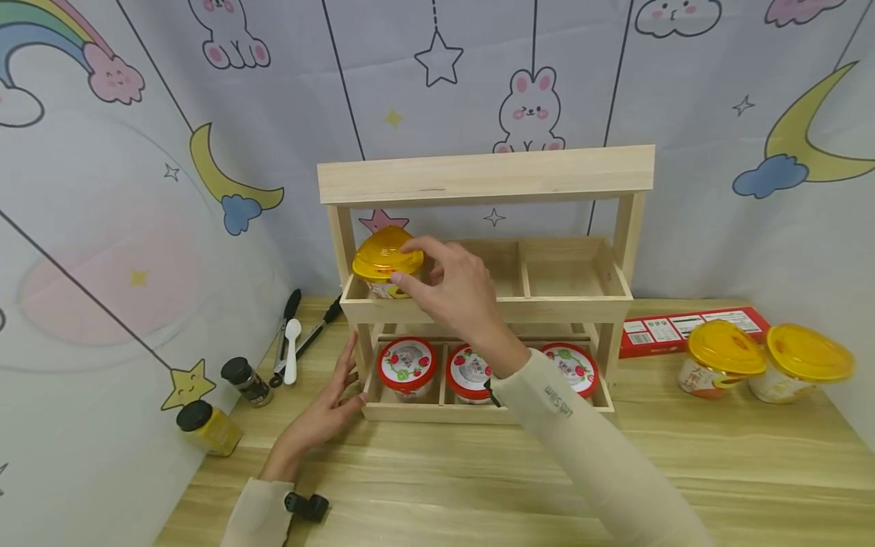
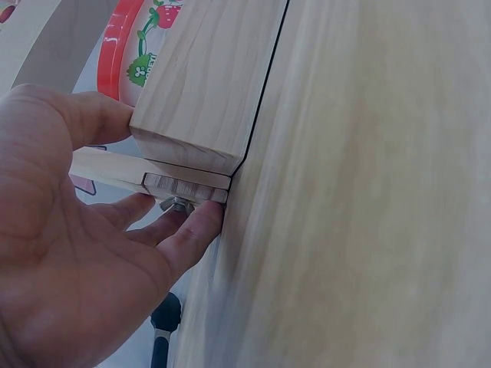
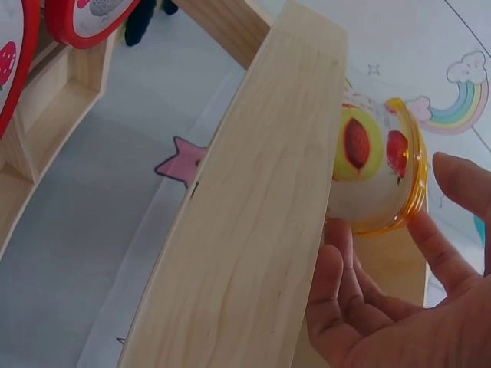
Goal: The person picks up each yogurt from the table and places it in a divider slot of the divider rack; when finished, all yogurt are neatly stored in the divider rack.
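Observation:
A fruit cup with a domed yellow lid (image 1: pixel 387 257) sits in the left compartment of the wooden rack's (image 1: pixel 478 310) upper tier. My right hand (image 1: pixel 466 289) is at its right side. In the right wrist view, a fingertip touches the rim of the cup's lid (image 3: pixel 418 165) while the thumb stands apart from it; the other fingers bend below, by the wooden board. At the rack's lower left corner is my left hand (image 1: pixel 323 422). The left wrist view shows this hand (image 2: pixel 100 222) holding that corner, thumb on the front block (image 2: pixel 199 84), fingertips by a wing nut (image 2: pixel 178 205).
Red-lidded cups (image 1: pixel 407 365) fill the lower tier. Two yellow-lidded cups (image 1: pixel 724 357) and a red box (image 1: pixel 656 334) stand right. At left are a black-capped jar (image 1: pixel 212 429), a pepper shaker (image 1: pixel 247 384), a white spoon (image 1: pixel 292 351) and tongs (image 1: pixel 282 342). A top bar (image 1: pixel 485 175) spans the rack.

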Motion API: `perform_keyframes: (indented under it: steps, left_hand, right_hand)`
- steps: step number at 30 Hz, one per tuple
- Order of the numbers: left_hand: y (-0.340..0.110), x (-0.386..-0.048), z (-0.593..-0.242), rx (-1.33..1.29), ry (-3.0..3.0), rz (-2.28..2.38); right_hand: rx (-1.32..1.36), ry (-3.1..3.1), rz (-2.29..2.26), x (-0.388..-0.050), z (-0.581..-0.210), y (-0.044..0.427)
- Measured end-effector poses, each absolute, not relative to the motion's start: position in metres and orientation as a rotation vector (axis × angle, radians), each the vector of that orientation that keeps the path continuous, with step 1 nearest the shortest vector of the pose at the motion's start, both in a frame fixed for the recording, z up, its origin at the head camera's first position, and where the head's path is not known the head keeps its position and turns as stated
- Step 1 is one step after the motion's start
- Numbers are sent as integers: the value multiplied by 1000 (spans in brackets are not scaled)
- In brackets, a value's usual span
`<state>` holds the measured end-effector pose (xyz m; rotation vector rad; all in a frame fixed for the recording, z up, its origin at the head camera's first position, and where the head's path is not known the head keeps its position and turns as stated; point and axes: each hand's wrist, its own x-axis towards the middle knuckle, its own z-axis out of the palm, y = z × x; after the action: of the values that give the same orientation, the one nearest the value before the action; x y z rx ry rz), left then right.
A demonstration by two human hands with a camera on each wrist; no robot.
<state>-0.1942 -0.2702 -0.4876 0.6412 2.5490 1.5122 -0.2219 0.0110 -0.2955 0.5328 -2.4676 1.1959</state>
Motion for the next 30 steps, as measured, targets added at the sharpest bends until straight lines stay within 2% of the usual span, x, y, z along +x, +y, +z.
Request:
perform_keyframes:
  steps: [14,30]
  left_hand:
    - [-271,-196,-488,668,2574,1494]
    - [-271,-197,-488,741,2590,1500]
  right_hand:
    - [609,-2286,1387,-201,-303,56]
    - [449,-2243,1318,-173,-313,123]
